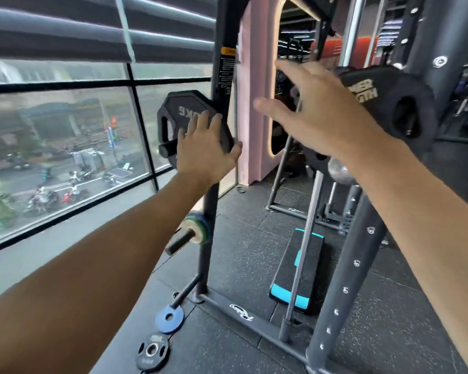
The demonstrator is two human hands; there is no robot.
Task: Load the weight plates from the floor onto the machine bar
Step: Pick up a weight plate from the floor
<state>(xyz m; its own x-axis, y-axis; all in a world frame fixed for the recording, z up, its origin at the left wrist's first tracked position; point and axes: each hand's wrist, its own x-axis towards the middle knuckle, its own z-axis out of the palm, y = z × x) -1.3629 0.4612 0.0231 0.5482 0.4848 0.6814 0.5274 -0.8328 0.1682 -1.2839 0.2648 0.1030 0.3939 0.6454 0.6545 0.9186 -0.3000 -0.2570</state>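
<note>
L hand point(204, 148) flat on plate point(184, 117) – R hand point(322, 122) open

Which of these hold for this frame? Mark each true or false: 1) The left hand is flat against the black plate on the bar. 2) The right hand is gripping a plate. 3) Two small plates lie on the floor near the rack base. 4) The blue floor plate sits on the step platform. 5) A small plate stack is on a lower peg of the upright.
1) True: the left hand presses open-palmed on the black plate.
2) False: the right hand is open in the air, fingers spread, holding nothing.
3) True: a blue plate and a small black plate lie on the floor.
4) False: it lies on the floor mat, apart from the step platform.
5) True: a small plate stack sits on a lower peg.
</note>
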